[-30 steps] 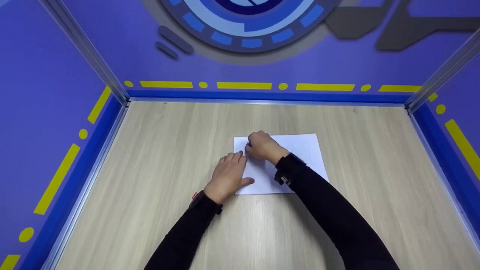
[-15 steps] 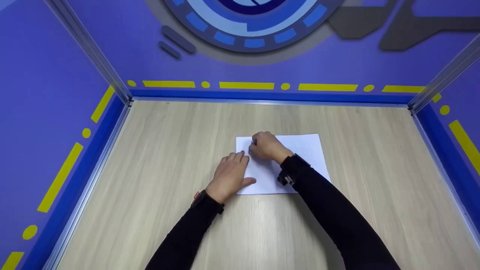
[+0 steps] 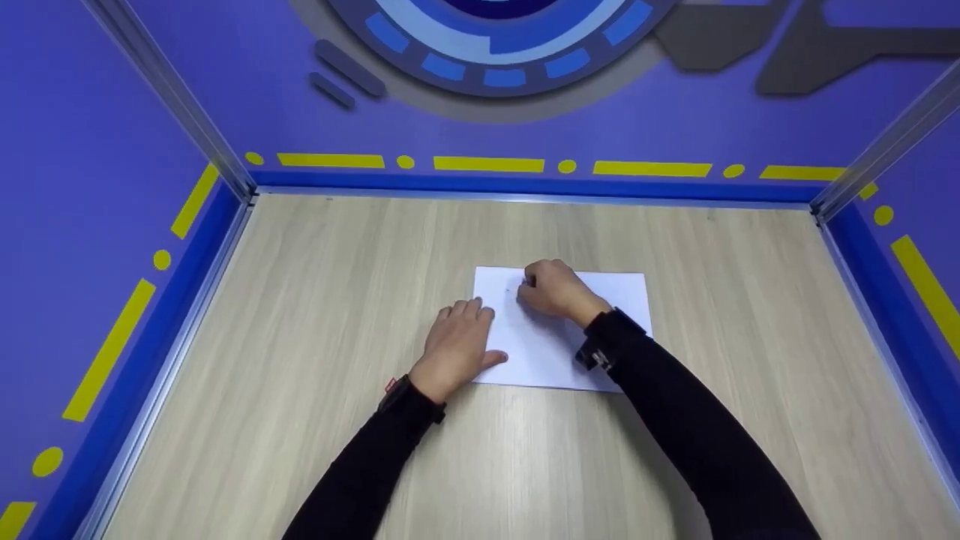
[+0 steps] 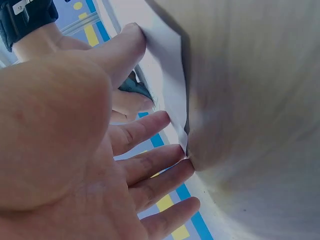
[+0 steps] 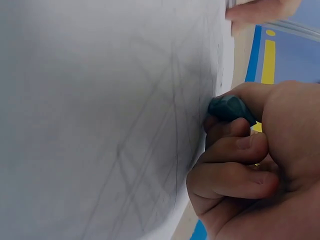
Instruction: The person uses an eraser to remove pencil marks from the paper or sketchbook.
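Note:
A white sheet of paper [image 3: 540,360] lies on the wooden table, with faint straight pencil lines [image 5: 175,100] across it in the right wrist view. My left hand [image 3: 456,345] rests at its left edge, fingers spread and thumb over the paper. In the left wrist view the left fingertips [image 4: 182,152] are right at the sheet's edge, which lifts a little. My right hand [image 3: 559,292] is over the upper middle of the sheet. Its thumb and fingers pinch a small dark teal eraser [image 5: 230,108] against the paper, the other fingers curled in. From the head view the eraser is mostly hidden.
Small dark specks [image 3: 508,290] lie on the paper left of the right hand. Blue panels [image 3: 480,135] with yellow marks and metal rails [image 3: 525,199] border the wooden table [image 3: 337,300] at the back and both sides.
My right hand has moved to the right across the paper, uncovering specks at its upper left. The sheet has shifted slightly right and turned a little. My left hand stays nearly in place.

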Motion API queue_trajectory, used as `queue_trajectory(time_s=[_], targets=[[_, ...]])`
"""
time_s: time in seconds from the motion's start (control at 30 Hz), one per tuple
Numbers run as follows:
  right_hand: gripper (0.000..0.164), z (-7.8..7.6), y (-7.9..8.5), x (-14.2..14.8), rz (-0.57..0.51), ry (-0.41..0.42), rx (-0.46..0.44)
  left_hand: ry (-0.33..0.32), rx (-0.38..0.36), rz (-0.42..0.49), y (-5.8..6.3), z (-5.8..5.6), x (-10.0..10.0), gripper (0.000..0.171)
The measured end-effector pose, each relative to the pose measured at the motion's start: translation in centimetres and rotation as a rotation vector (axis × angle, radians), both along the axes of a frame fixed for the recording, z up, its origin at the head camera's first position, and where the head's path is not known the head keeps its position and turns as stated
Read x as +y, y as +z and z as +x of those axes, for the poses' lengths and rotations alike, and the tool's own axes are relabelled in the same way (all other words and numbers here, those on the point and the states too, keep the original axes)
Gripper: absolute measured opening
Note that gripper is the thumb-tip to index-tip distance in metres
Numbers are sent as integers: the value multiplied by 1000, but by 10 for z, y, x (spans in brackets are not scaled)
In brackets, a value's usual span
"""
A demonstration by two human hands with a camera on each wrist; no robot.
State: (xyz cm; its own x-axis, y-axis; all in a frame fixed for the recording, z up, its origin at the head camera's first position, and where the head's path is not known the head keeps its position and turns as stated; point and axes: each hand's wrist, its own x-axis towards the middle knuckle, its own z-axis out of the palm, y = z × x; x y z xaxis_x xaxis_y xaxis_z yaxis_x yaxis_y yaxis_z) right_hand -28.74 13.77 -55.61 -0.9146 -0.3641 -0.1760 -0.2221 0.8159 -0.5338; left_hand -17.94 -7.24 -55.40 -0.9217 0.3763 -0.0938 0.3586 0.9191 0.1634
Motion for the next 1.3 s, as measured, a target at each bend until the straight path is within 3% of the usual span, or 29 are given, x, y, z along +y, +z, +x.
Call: queue_trajectory(time_s=[0.1,0.13,0.27,0.33,0.37,0.57,0.73,0.97,1.3], targets=[[34,0,-1,18,-4,-16,8,-4,3,5,0,0,0,76],[35,-5,-12,30,-41,-3,27,-3,3,5,0,0,0,75],[33,-1,-15,65,-66,-19,51,6,-14,5,0,1,1,75],[31,3,-14,83,-64,-39,51,12,-30,8,0,0,1,75],[30,10,-3,88,-29,-68,31,14,-30,10,0,0,1,75],[27,20,4,123,54,-145,-31,15,-23,15,-1,0,1,75],[30,25,14,119,160,-180,-84,2,-24,5,-1,-2,1,74],[30,18,29,111,237,-185,-104,-3,-8,-13,1,0,4,78],[25,13,27,67,54,-197,-67,-14,52,-6,1,4,2,83]])
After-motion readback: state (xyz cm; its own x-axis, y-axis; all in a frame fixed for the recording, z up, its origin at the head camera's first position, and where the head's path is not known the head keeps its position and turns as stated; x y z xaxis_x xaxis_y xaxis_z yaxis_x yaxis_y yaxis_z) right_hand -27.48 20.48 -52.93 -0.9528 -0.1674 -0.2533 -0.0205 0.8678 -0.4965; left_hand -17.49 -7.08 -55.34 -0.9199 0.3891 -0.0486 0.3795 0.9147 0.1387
